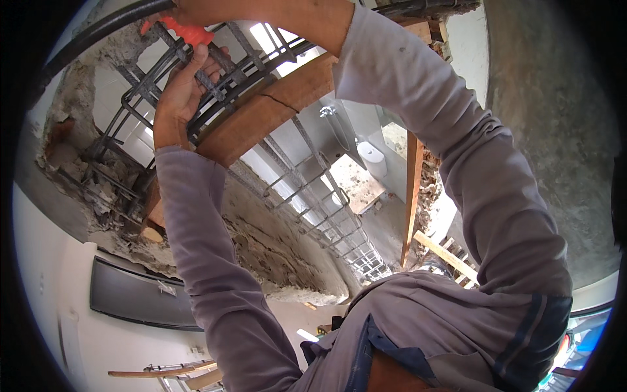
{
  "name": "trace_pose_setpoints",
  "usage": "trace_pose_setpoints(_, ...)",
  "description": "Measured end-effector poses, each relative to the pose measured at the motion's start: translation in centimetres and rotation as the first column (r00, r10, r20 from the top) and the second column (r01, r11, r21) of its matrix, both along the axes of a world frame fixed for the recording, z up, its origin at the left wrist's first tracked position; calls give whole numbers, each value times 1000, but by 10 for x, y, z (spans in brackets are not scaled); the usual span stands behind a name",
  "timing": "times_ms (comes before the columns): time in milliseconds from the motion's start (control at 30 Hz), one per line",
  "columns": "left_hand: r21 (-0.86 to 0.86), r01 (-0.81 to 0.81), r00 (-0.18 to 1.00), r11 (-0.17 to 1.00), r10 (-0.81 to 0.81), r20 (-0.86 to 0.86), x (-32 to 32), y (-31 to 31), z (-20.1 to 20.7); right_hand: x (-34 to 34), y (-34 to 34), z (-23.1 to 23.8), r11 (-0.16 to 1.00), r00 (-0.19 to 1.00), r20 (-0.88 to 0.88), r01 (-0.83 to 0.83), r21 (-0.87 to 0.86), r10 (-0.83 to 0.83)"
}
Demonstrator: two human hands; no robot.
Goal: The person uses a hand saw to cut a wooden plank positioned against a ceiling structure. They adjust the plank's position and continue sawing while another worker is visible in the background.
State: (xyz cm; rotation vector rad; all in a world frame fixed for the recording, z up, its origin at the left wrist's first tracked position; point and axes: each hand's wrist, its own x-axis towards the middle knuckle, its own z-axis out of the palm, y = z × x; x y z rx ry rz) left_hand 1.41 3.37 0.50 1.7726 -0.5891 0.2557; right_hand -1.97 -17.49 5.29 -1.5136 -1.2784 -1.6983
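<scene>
Filling the near view, two grey sleeves (516,196) run toward the upper left; the left hand (185,95) has its fingers curled among the bars of the steel cage (210,85), its thumb up by the orange-red piece (186,31), though whether it closes on anything I cannot tell; the right hand (209,10) is cut by the top edge, so its grip cannot be told; the orange-red piece sits between the hands, at the cage, with a black hose (108,29) beside it; working well here would probably mean steadying that piece with both hands, keeping fingertips out of pinch points where bars cross, and leaving the hose slack; beyond lie a wooden beam (274,104), a second steel cage (312,210) and, farthest, a white bathroom fixture (371,153).
</scene>
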Motion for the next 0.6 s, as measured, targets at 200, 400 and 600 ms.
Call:
trace_pose_setpoints(200,272,-136,989,953,112,100,-1,5,-10,-1,13,-21,999,992,-127,23,-34,-27)
trace_pose_setpoints(400,296,-135,990,945,117,79,7,7,-5,-26,-7,-15,993,964,-257,38,-113,-67)
trace_pose_setpoints(600,327,-58,998,943,46,43,5,7,-7,-29,-13,-19,987,940,-341,-67,-144,14)
